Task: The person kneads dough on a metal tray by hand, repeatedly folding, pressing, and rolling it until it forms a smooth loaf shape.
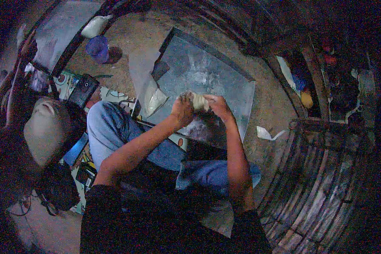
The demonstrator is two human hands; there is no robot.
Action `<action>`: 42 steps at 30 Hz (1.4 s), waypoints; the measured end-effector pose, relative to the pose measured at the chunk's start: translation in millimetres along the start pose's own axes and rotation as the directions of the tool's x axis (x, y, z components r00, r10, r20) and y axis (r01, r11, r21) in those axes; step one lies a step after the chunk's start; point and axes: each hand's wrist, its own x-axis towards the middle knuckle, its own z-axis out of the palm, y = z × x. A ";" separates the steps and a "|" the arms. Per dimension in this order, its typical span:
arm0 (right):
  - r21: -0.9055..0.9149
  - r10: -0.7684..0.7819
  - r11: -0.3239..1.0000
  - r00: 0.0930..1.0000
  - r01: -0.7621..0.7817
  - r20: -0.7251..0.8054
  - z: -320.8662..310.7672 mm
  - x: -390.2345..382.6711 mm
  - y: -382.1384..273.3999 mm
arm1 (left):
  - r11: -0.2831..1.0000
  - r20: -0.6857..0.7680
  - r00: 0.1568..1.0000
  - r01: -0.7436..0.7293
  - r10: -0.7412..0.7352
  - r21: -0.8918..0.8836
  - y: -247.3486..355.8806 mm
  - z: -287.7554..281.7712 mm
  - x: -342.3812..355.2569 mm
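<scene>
Over a grey metal tray (pixel 228 89) with white powdery smears, my left hand (pixel 183 108) and my right hand (pixel 218 106) grip a pale cream, soft-looking bundle (pixel 200 101), possibly dough, from either side. The fingers of both hands are curled on it, partly hidden and grainy in the dim light. A white plastic bag (pixel 156 103) with pale contents lies at the tray's left edge, left of my hands.
A purple container (pixel 97 49) and white bundle (pixel 95 26) sit upper left, above a dark device (pixel 81 91). A beige object (pixel 46 131) is beside my bent knee (pixel 108 122). A white scrap (pixel 266 133) and slatted wooden surface (pixel 309 182) are at right.
</scene>
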 end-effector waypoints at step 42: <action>-0.617 0.015 0.773 0.977 -0.146 -0.213 82.4 -44.1 29.4 | 0.922 0.152 0.971 -0.117 0.184 -0.368 -52.3 -60.8 -13.6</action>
